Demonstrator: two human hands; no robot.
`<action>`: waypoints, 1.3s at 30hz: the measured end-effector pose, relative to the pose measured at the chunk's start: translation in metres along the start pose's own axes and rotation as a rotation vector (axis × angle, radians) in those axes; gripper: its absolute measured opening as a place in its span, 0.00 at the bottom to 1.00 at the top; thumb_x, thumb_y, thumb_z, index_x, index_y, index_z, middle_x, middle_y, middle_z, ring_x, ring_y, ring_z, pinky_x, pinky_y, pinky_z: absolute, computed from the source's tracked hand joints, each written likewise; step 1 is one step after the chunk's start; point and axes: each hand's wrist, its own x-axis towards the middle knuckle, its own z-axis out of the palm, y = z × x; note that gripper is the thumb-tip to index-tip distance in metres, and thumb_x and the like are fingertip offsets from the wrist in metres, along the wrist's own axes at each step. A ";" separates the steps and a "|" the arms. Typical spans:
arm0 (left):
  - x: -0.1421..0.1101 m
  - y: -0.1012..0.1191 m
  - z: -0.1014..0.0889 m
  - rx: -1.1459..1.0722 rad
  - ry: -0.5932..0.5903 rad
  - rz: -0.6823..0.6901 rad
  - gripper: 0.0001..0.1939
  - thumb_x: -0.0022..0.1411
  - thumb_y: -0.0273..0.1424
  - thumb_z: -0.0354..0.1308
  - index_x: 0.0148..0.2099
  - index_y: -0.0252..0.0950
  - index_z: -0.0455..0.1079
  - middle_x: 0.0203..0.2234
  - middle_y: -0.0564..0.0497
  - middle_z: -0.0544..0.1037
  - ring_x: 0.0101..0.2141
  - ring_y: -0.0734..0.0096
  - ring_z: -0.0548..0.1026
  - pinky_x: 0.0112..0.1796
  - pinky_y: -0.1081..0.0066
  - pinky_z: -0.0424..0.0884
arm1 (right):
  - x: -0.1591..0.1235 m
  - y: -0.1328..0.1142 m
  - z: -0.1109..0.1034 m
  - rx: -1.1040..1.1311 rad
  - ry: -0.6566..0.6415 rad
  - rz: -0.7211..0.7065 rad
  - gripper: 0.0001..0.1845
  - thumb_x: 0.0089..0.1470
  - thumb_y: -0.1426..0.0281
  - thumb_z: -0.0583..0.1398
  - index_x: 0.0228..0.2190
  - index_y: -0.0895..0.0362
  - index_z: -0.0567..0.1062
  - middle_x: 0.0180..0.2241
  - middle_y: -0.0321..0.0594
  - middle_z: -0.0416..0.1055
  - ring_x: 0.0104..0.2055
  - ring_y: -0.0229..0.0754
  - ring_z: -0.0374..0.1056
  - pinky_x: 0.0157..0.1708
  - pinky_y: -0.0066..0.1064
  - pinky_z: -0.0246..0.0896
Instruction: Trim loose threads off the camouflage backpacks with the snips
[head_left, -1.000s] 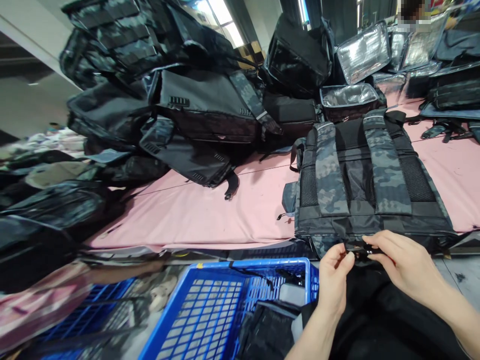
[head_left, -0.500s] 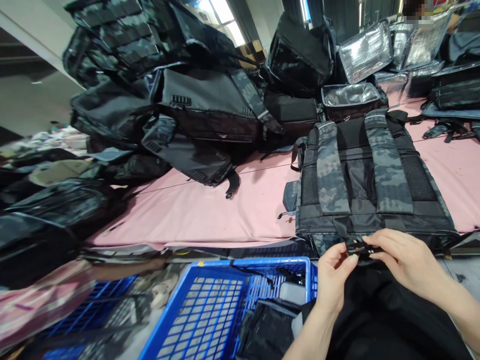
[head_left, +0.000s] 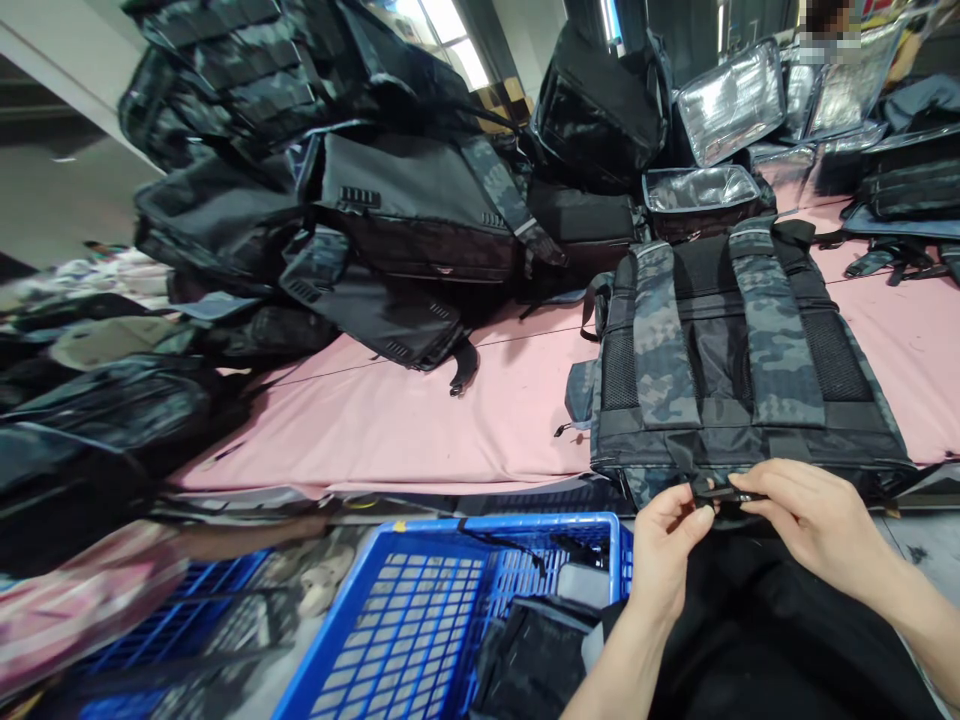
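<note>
A grey camouflage backpack [head_left: 735, 370] lies strap side up on the pink table [head_left: 420, 420], its bottom edge at the table's near side. My left hand [head_left: 667, 550] and my right hand [head_left: 814, 525] meet at that bottom edge. Both pinch a small black strap buckle [head_left: 724, 493] between thumb and fingers, left hand on its left end, right hand on its right end. Black fabric [head_left: 757, 640] lies below my wrists.
A blue plastic crate [head_left: 442, 620] holding dark pieces stands below the table, left of my hands. A heap of black and camouflage bags [head_left: 360, 200] covers the table's far left. Open silver-lined bags [head_left: 705, 190] stand at the back. Another person is at the far right.
Both hands have stayed at the buckle with only slight finger shifts. The view has barely moved.
</note>
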 end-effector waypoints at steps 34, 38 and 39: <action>0.001 0.002 0.003 -0.043 -0.074 -0.011 0.12 0.50 0.29 0.62 0.40 0.33 0.75 0.34 0.45 0.76 0.38 0.69 0.72 0.45 0.69 0.64 | -0.003 -0.001 0.004 0.137 0.010 0.124 0.12 0.56 0.77 0.54 0.43 0.56 0.68 0.38 0.38 0.68 0.40 0.35 0.64 0.41 0.29 0.60; 0.001 0.001 0.003 -0.048 -0.072 -0.015 0.12 0.51 0.28 0.62 0.40 0.33 0.74 0.35 0.45 0.76 0.38 0.69 0.71 0.45 0.69 0.64 | -0.004 -0.001 -0.001 0.109 -0.093 0.139 0.13 0.57 0.75 0.53 0.45 0.56 0.66 0.40 0.40 0.67 0.41 0.36 0.64 0.40 0.29 0.61; 0.001 0.001 0.003 -0.045 -0.071 -0.015 0.12 0.51 0.28 0.62 0.41 0.34 0.74 0.35 0.46 0.76 0.38 0.70 0.71 0.45 0.68 0.64 | -0.003 -0.001 -0.001 0.087 -0.117 0.130 0.13 0.57 0.75 0.53 0.46 0.56 0.66 0.41 0.40 0.67 0.42 0.36 0.64 0.41 0.29 0.61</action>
